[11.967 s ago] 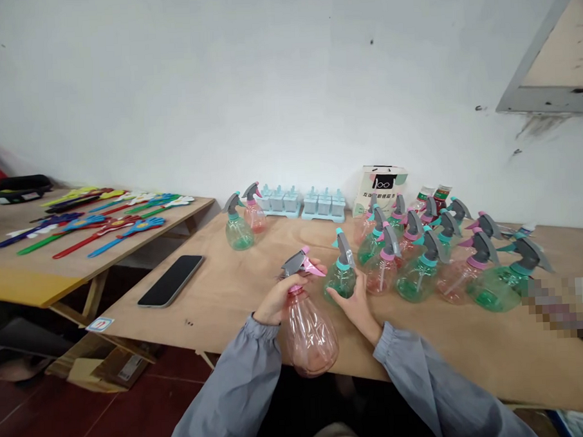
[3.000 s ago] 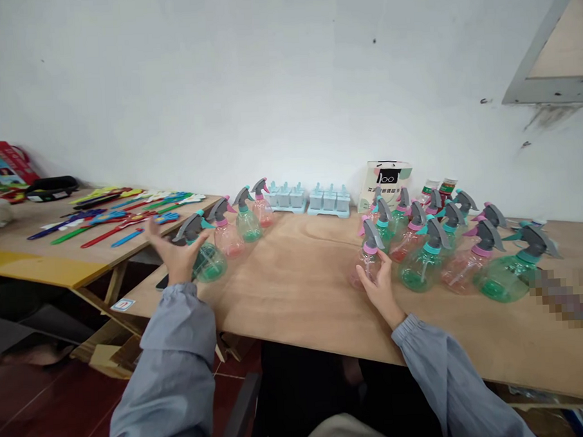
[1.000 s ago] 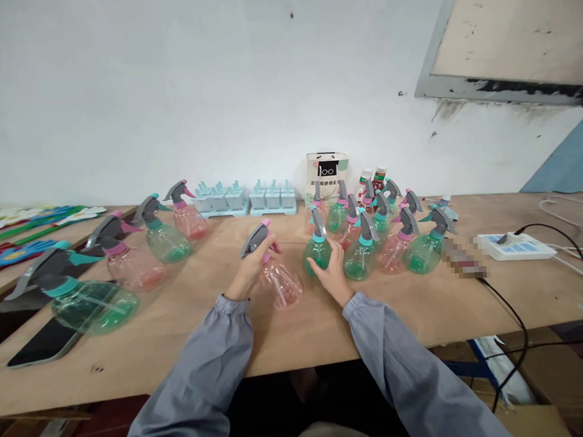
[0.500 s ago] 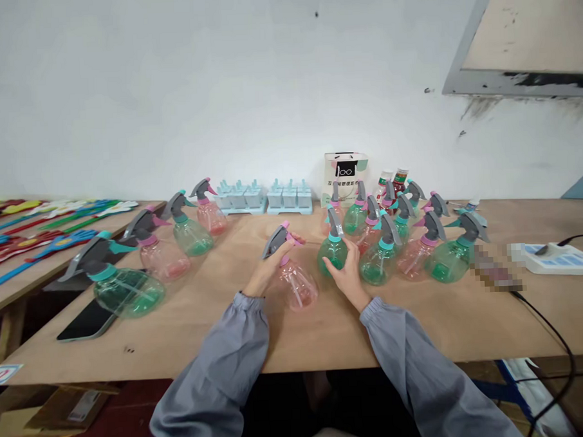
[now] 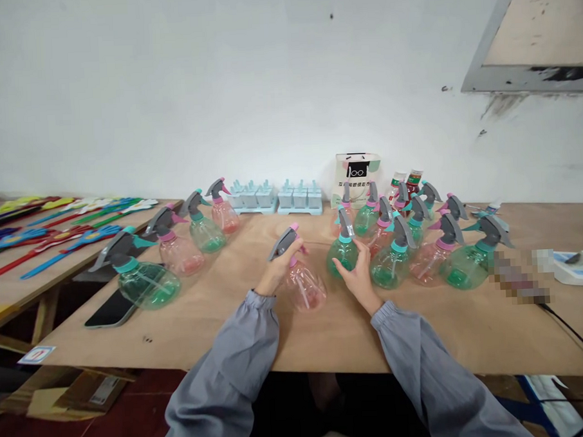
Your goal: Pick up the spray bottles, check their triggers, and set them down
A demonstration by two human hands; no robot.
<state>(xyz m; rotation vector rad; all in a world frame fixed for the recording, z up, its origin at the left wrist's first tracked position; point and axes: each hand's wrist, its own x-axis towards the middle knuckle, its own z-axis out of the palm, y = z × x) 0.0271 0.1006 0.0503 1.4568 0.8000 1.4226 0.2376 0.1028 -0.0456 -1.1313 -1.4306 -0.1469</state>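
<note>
My left hand (image 5: pixel 282 265) is wrapped round the grey-and-pink spray head of a pink bottle (image 5: pixel 306 287), which stands near the middle of the table. To its right, my right hand (image 5: pixel 360 275) grips the side of a green spray bottle (image 5: pixel 340 258), thumb in front and fingers at its right side. A second green bottle (image 5: pixel 389 269) stands just right of that hand. More pink and green spray bottles are grouped behind it, among them a pink one (image 5: pixel 429 262) and a green one (image 5: pixel 467 267).
At the left stand several spray bottles, the nearest green (image 5: pixel 152 286), beside a phone (image 5: pixel 110 310). Light blue moulds (image 5: pixel 299 199) and a printed bag (image 5: pixel 357 177) are by the wall. A power strip (image 5: pixel 581 270) lies at the right; colourful items cover the left table (image 5: pixel 14 279).
The view has turned slightly left, so everything appears shifted to the right. Both hands keep their places on the same two bottles.
</note>
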